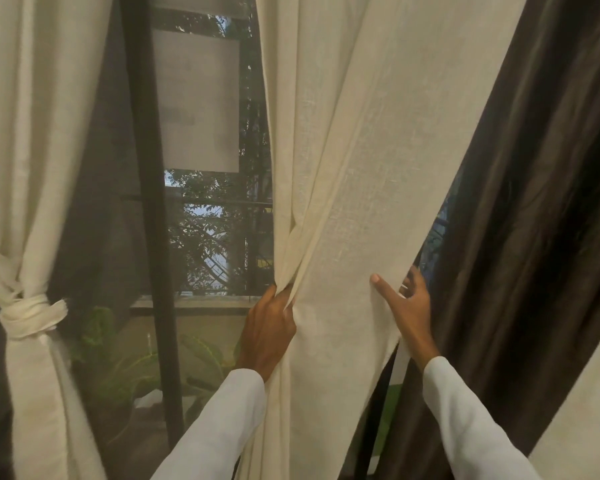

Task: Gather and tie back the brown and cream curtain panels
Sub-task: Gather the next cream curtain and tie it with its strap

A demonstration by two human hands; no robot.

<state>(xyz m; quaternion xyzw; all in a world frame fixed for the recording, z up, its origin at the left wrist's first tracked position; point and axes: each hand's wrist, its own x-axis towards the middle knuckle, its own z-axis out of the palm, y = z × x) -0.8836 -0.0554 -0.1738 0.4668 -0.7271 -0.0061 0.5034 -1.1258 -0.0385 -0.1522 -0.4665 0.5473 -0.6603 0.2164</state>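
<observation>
A cream curtain panel (354,161) hangs in the middle, slanting down to the left. My left hand (269,327) grips its bunched left edge. My right hand (407,306) holds the panel's right edge, thumb in front and fingers behind the cloth. A brown curtain panel (534,237) hangs just right of it, touching my right wrist. At the far left another cream panel (32,133) is gathered and bound with a knotted cream tie (32,315), with brown fabric (94,202) behind it.
A dark window frame post (153,202) runs top to bottom between the curtains. Behind it are window bars, trees and a pale blind (198,98). Green potted plants (125,362) stand below the sill. More cream fabric (589,410) shows at the lower right.
</observation>
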